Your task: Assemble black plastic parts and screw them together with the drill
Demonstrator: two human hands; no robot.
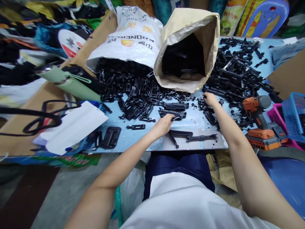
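Observation:
My left hand (162, 126) is closed, with its fingertips at the near edge of a small stack of long black plastic parts (172, 114). What lies between these fingers is hidden. Just in front of it on the table are a black bar (180, 133) and a black plastic arm with a forked end (202, 137). Farther right, my right hand (211, 99) reaches to the edge of the black parts pile, thumb and fingers pinched together. Something small and dark shows at its fingertips, too small to name. Scattered small screws and bits (195, 103) lie beside that hand.
An open paper sack (188, 84) and a white woven sack (133, 35) stand behind. Black parts pile up (238, 68) at right. A cordless drill (258, 122) sits by plastic baskets (294, 111). A green bottle (71, 84) and white paper (77, 127) are left.

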